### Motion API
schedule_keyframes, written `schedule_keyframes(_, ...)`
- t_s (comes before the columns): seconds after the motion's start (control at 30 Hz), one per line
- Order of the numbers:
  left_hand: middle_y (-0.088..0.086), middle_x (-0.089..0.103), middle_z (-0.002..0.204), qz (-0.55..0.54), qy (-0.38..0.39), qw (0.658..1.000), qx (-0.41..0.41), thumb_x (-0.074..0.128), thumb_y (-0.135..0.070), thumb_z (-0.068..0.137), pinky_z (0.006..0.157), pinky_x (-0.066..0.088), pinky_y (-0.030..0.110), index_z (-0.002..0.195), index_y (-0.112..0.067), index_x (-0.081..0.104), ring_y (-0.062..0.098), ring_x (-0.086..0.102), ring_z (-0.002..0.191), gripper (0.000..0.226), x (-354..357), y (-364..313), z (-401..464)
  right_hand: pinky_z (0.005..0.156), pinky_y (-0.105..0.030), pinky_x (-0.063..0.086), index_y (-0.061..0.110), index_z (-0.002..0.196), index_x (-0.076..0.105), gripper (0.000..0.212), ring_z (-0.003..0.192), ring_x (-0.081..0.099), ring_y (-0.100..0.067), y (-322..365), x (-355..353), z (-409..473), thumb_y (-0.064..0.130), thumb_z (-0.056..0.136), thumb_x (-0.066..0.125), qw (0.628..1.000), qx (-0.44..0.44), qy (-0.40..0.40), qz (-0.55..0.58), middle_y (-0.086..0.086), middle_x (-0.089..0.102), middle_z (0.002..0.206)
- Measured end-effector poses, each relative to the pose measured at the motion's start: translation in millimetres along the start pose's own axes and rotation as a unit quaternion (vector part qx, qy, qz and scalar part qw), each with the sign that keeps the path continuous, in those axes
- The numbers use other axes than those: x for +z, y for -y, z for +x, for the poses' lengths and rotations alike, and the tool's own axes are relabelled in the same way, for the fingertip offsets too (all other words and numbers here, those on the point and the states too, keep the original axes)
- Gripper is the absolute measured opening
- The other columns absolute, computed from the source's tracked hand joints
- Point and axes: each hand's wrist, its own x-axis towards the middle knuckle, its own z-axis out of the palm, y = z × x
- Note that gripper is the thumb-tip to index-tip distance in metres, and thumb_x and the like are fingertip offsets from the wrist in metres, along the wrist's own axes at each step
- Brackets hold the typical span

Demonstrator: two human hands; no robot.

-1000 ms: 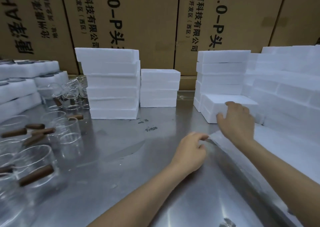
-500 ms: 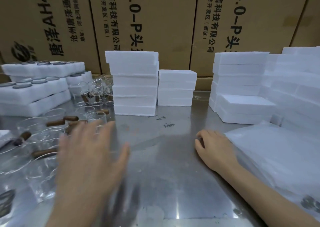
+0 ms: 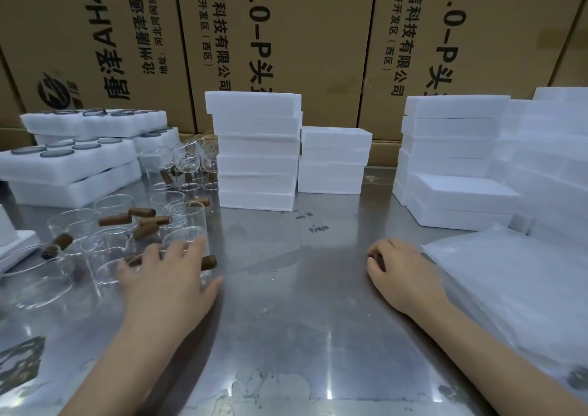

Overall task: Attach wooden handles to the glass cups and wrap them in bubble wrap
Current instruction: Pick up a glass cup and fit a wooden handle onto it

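Behind the steel table [image 3: 286,304], cardboard boxes [image 3: 286,34] read "4.0-P" and "有限公司". On the table's left, the left hand [image 3: 168,285] spreads over a glass cup [image 3: 187,244] with wooden handle [image 3: 208,262]. The right hand [image 3: 404,275] rests curled, holding nothing, beside bubble wrap [image 3: 515,282].

Two hands are on the steel table [image 3: 286,336]: the left hand [image 3: 165,283] and the right hand [image 3: 402,275]. Toward the table's back edge stand foam blocks: a middle stack [image 3: 256,150] of six, a lower stack [image 3: 334,159] of four beside it, and a right stack [image 3: 455,148], perhaps five, its edges blurring together. Near the left edge are roughly a dozen glass cups [image 3: 184,221], and eight wooden handles [image 3: 114,219] show clearly. Three cardboard boxes [image 3: 286,34] line the back.
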Motion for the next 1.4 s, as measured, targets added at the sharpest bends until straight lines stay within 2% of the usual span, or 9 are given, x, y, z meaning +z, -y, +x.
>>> schedule_keyframes(0.27, -0.005, 0.04, 0.144, -0.024, 0.002, 0.997, 0.073, 0.04, -0.06, 0.091, 0.108, 0.024, 0.052, 0.141, -0.032, 0.029, 0.025, 0.032, 0.134, 0.058, 9.4, -30.7, 53.0, 0.081, -0.03, 0.041, 0.022, 0.107, 0.055, 0.021, 0.105, 0.046, -0.016, -0.8, 1.5, 1.7, 0.03, 0.095, 0.041, 1.0, -0.001, -0.003, 0.006, 0.004, 0.053, 0.11)
schedule_keyframes(0.47, 0.005, 0.053, 0.132, 0.0, -0.002, 1.0, 0.016, 0.02, -0.067, 0.092, 0.109, 0.013, 0.065, 0.121, -0.02, 0.057, 0.029, 0.039, 0.131, 0.066, 8.0, -57.6, 79.4, 0.083, -0.03, 0.042, 0.02, 0.107, 0.056, 0.022, 0.105, 0.046, -0.017, -3.0, 2.6, 2.7, 0.03, 0.095, 0.041, 1.0, -0.007, -0.005, 0.015, 0.003, 0.053, 0.108)
schedule_keyframes(0.7, 0.008, 0.052, 0.131, 0.062, 0.031, 0.997, 0.016, 0.043, -0.049, 0.096, 0.11, 0.016, 0.063, 0.12, -0.017, 0.057, 0.031, 0.037, 0.13, 0.042, 0.2, -84.2, 110.1, 0.081, -0.03, 0.043, 0.02, 0.11, 0.054, 0.024, 0.107, 0.046, -0.017, -2.8, 3.2, 8.5, 0.033, 0.095, 0.04, 1.0, -0.005, 0.006, 0.014, 0.003, 0.05, 0.113)
schedule_keyframes(0.83, 0.005, 0.054, 0.126, 0.067, 0.001, 0.996, 0.054, 0.046, -0.024, 0.097, 0.111, 0.02, 0.058, 0.119, -0.017, 0.055, 0.028, 0.04, 0.126, 0.025, 4.4, -105.7, 110.9, 0.081, -0.03, 0.044, 0.019, 0.11, 0.054, 0.025, 0.106, 0.046, -0.018, -3.3, 4.7, 12.1, 0.033, 0.095, 0.04, 1.0, -0.004, 0.005, 0.011, 0.001, 0.05, 0.112)
schedule_keyframes(0.93, 0.004, 0.052, 0.123, -0.005, -0.042, 0.99, 0.138, 0.048, -0.018, 0.092, 0.105, 0.026, 0.045, 0.111, -0.018, 0.059, 0.026, 0.041, 0.12, 0.021, 13.3, -120.5, 99.8, 0.078, -0.029, 0.042, 0.019, 0.109, 0.054, 0.024, 0.104, 0.046, -0.018, -5.3, 7.3, 14.9, 0.032, 0.095, 0.04, 1.0, -0.004, 0.005, 0.012, 0.001, 0.049, 0.11)
schedule_keyframes(1.03, -0.003, 0.039, 0.136, -0.147, -0.058, 0.963, 0.216, 0.06, -0.026, 0.084, 0.107, 0.019, 0.036, 0.103, -0.027, 0.059, 0.023, 0.026, 0.132, 0.019, 26.1, -127.4, 86.2, 0.077, -0.028, 0.038, 0.021, 0.111, 0.054, 0.023, 0.105, 0.045, -0.018, -8.7, 10.2, 20.4, 0.032, 0.094, 0.042, 1.0, 0.002, 0.018, 0.023, 0.001, 0.05, 0.109)
schedule_keyframes(1.2, -0.005, 0.028, 0.137, -0.394, 0.007, 0.904, 0.167, 0.073, -0.055, 0.071, 0.107, 0.023, 0.034, 0.082, -0.034, 0.053, 0.017, 0.021, 0.134, 0.031, 36.2, -137.7, 70.9, 0.084, -0.032, 0.041, 0.021, 0.107, 0.062, 0.024, 0.107, 0.048, -0.022, -16.1, 12.6, 35.2, 0.027, 0.093, 0.043, 0.995, 0.045, 0.031, 0.084, 0.001, 0.058, 0.106)
schedule_keyframes(1.3, -0.008, 0.045, 0.114, -0.5, 0.05, 0.853, 0.14, 0.077, -0.056, 0.067, 0.086, 0.038, 0.027, 0.077, -0.03, 0.048, 0.015, 0.048, 0.112, 0.04, 37.9, -143.6, 70.3, 0.081, -0.034, 0.041, 0.018, 0.104, 0.062, 0.028, 0.105, 0.051, -0.026, -17.6, 14.9, 43.2, 0.03, 0.096, 0.038, 0.992, 0.075, 0.028, 0.096, -0.003, 0.063, 0.109)
schedule_keyframes(1.4, -0.005, 0.056, 0.084, -0.541, 0.066, 0.832, 0.106, 0.082, -0.051, 0.064, 0.062, 0.042, 0.03, 0.075, -0.021, 0.042, 0.017, 0.054, 0.075, 0.051, 35.3, -150.9, 71.1, 0.079, -0.034, 0.039, 0.019, 0.107, 0.06, 0.032, 0.105, 0.052, -0.028, -17.4, 16.1, 46.9, 0.033, 0.096, 0.034, 0.989, 0.094, 0.023, 0.108, -0.002, 0.064, 0.111)
